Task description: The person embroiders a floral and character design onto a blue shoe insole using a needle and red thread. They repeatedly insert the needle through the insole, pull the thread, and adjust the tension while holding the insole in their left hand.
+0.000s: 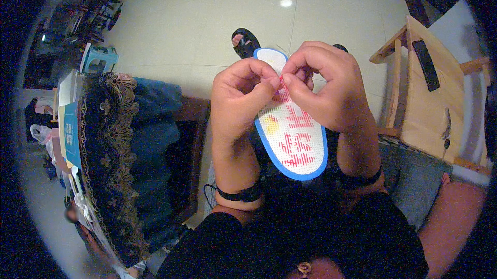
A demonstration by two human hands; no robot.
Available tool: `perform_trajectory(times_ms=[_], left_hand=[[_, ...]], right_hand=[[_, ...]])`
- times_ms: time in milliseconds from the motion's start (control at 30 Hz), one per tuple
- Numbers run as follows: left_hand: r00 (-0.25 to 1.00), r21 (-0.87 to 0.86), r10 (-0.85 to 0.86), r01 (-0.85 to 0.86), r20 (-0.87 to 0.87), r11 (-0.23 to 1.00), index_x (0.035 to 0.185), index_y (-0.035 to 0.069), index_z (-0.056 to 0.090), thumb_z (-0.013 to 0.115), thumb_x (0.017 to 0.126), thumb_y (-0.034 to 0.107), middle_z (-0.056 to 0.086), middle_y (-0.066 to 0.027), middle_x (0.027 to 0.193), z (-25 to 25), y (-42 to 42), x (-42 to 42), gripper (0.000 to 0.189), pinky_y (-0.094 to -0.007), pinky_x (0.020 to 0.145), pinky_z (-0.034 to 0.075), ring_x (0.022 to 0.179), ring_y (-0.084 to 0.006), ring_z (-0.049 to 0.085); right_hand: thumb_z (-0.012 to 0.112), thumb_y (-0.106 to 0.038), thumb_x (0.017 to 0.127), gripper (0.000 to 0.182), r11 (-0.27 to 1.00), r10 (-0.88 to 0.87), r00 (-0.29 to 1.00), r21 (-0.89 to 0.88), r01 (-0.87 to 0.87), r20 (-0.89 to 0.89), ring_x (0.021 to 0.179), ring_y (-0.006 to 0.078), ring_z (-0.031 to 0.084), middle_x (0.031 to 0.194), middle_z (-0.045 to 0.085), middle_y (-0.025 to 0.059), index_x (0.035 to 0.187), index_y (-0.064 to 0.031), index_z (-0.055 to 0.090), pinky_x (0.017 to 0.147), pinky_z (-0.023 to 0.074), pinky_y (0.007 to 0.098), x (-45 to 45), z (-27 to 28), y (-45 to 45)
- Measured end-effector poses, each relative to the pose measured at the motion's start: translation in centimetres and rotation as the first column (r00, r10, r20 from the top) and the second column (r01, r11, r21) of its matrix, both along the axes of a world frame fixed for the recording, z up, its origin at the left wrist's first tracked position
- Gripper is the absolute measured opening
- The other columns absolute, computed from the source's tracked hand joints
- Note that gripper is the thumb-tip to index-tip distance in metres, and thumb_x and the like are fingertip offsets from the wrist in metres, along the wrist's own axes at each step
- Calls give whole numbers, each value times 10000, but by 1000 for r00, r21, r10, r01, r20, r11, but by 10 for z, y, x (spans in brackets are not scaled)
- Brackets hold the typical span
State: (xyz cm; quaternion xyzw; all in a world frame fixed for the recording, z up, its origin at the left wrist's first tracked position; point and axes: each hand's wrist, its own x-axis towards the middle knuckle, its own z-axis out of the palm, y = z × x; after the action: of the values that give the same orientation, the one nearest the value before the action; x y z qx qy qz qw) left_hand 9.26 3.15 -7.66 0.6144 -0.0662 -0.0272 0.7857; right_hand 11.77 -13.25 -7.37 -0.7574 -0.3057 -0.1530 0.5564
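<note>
A white insole-shaped piece of cross-stitch fabric with blue edging lies tilted below and between my hands. Red stitched or printed marks run along it, with a yellow patch at its left side. My left hand pinches at the fabric's upper middle, thumb against forefinger. Close beside it, my right hand pinches red thread between thumb and forefinger. The fingertips of both hands nearly meet. A thin, pale line, perhaps a needle or thread, shows above the right fingers; its kind cannot be told.
At the left stands a table with a dark lace-edged cloth, a blue booklet on it. A light-blue plastic stool is beyond. On the right is a wooden stool or small table bearing a black object. A sandalled foot rests on the tiled floor.
</note>
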Motion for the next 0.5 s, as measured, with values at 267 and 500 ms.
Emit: perform_trajectory(times_ms=[267,500], left_hand=[[1000,13,-10,10,6,1000,781,-6,566,572,763,-17,594,-43,730,-1,-1,-2,23,-201,585,458,640,-78,558],[999,29,-38,38,4,999,770,4,561,579,756,-14,591,-35,732,-3,2,-2,29,-206,598,458,645,-76,555]], right_hand=[[583,46,658,70,998,59,998,10,-58,-31,537,120,515,639,520,58,679,4,532,499,413,234,-2,-2,1],[569,48,661,64,991,126,986,-22,-129,-109,556,114,526,661,525,62,684,8,526,512,422,228,-2,0,-4]])
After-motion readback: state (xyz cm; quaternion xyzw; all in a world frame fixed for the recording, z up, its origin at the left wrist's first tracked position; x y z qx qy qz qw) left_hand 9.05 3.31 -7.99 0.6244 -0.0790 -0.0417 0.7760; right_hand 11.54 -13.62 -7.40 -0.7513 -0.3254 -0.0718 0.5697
